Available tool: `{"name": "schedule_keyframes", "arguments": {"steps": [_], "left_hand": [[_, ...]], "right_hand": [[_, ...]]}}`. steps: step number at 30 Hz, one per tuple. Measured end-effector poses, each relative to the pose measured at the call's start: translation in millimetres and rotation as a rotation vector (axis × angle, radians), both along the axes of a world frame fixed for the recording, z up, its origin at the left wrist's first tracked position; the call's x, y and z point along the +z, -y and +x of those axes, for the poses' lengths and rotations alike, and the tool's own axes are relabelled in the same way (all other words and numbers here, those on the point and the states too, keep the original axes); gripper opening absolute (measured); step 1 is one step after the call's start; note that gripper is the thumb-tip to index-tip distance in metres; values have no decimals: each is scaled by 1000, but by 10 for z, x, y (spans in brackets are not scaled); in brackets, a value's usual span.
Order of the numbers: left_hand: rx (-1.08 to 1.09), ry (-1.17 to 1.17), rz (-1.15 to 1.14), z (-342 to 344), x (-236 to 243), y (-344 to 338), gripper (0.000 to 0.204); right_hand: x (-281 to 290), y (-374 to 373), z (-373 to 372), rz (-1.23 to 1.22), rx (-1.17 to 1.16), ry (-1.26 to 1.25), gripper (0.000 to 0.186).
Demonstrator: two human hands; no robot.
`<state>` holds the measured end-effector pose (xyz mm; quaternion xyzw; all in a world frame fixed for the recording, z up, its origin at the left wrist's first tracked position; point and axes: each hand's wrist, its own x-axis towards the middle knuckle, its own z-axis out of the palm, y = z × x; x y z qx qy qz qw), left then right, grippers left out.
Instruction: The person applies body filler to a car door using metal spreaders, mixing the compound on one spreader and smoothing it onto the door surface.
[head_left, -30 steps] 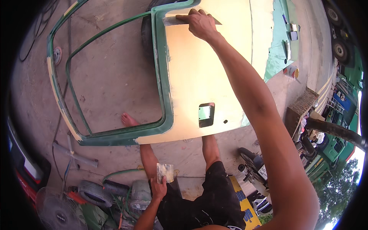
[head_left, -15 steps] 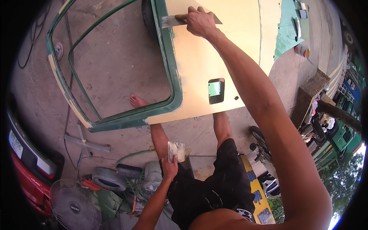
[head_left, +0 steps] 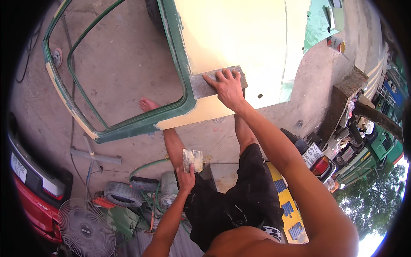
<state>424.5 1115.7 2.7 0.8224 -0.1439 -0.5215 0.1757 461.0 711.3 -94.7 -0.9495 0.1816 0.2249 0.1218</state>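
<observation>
A green vehicle door (head_left: 147, 121) with an open window frame lies flat before me, its panel (head_left: 233, 38) covered in smooth cream filler. My right hand (head_left: 231, 89) presses a wide, flat metal putty spreader (head_left: 202, 87) against the panel, beside the window's corner, fingers spread along its top. The spreader and hand cover the panel's rectangular cutout. Low by my leg, my left hand (head_left: 186, 177) is closed on a small square putty plate (head_left: 192, 157) smeared with pale filler, its thumb on the face. The plate is apart from the door.
A fan (head_left: 86, 230), a tyre (head_left: 123, 195) and a red car (head_left: 36, 210) stand at lower left. A metal stand foot (head_left: 96, 156) is near the door's corner. On the right are a can (head_left: 336, 44), a wooden box (head_left: 344, 92) and a motorbike (head_left: 321, 162).
My right hand has drawn the spreader down the panel toward me, from the far part to the cutout, which it now covers. My left hand keeps the plate, nearly still.
</observation>
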Motion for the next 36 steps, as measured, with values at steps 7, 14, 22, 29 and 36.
{"name": "schedule_keyframes", "arguments": {"steps": [7,14,22,29,36], "left_hand": [[130,39,12,45,85,-26,35],[118,56,-52,-34,-33,32,31],[85,29,-25,61,73,71,32],[543,45,-120,421,135,498,43],[1125,-382,-457,1696,58,1587,57]], "right_hand": [[169,903,1129,36,10,78,47],[-478,2295,2671,-222,16,284,50],[165,1824,2730,44,-237,-88,47],[-335,1062,1581,-37,-121,20,50],[-14,191,294,-9,-69,-77,60]]}}
